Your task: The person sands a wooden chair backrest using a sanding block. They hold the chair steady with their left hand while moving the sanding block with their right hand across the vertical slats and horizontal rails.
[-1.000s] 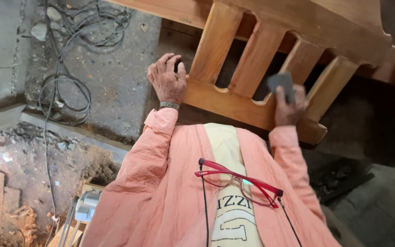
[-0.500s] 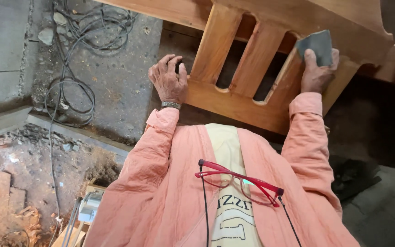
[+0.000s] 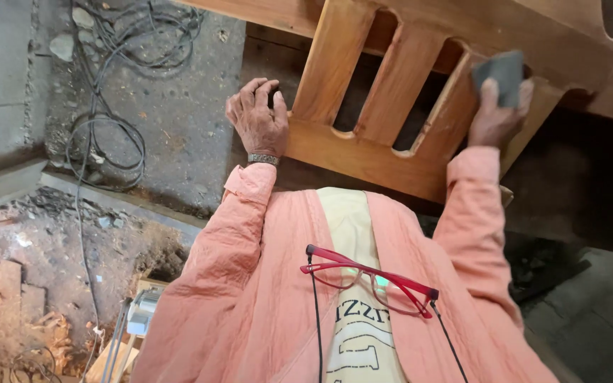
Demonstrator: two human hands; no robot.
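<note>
Head view, looking straight down: your left hand (image 3: 258, 122) gripped the lower rail of a slatted wooden frame (image 3: 363, 152), fingers curled over its near corner, while your right hand (image 3: 496, 113) pressed a dark grey sanding block (image 3: 503, 74) against the rightmost slat, fingers closed around the block. The frame lay tilted across the top of the view, well above a rough concrete floor where black cables (image 3: 101, 135) ran in loops off to the left. Red-framed glasses (image 3: 370, 280) hung on a cord against your chest, over a salmon-pink overshirt (image 3: 250, 284).

You appeared to be sanding the slat, and it likely went best with the block kept flat to the face rather than rocked on an edge, strokes run along the grain, and pressure even from end to end. The left hand's brace mattered: held firm on the rail, it probably kept the frame from shifting under each stroke. The scalloped cut-outs between slats looked easy to round over, so light passes near them seemed wise.
</note>
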